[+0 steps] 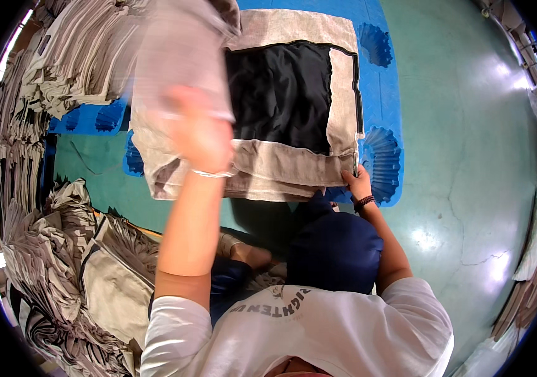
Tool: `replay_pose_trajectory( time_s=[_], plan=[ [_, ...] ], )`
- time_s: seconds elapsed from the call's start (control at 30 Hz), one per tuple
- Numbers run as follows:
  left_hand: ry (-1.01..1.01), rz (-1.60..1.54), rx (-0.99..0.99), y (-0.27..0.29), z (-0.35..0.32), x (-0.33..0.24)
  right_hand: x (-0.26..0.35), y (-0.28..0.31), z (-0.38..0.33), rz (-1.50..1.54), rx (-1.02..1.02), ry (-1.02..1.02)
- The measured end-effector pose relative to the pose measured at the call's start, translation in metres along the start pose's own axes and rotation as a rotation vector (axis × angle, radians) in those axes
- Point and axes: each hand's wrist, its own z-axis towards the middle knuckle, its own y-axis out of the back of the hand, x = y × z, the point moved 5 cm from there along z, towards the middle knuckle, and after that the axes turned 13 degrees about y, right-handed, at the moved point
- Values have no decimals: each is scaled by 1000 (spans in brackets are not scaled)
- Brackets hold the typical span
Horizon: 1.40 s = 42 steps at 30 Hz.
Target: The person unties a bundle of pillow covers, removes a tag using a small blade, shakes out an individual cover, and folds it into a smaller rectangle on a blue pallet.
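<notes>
On a blue plastic platform [381, 94] lies a beige fabric piece [268, 160] with black lining [287, 94] and a dark zipper or trim along its far and right edges. My right hand [358, 183] pinches its near right corner between thumb and fingers. My left hand [198, 135] is smeared by motion at the near edge of a blurred beige cloth [183, 56]. That cloth is raised over the left part of the fabric piece and seems gripped in the closed hand; the fingertips are not distinct.
Stacks of beige fabric pieces [86, 50] stand at the far left, partly on blue plastic. More heaped beige pieces [55, 251] lie at the near left beside my legs. Green floor [451, 157] stretches along the right, with sheets and boards [536, 245] at its far side.
</notes>
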Motion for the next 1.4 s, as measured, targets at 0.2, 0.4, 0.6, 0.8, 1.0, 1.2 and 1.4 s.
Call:
replay_pose_trajectory(
  time_s=[0.2,0.4,0.6,0.8,1.0,1.2,1.4],
  plan=[
    [710,921,516,85,-113,190,8,-19,-2,53,99,3],
    [1154,564,-35,84,-97,166,62,-21,-6,223,223,79],
    [846,206,-84,46,-64,153,112,-52,-10,592,370,-2],
    [339,741,550,-10,-96,134,152,-74,-11,641,391,-153],
    [190,1020,651,-13,-117,124,134,-74,-9,554,476,-378],
    [71,1119,505,-11,-123,101,155,-87,-11,330,531,-234],
    [559,814,-57,59,-78,94,156,-81,-2,37,458,13]
  ],
)
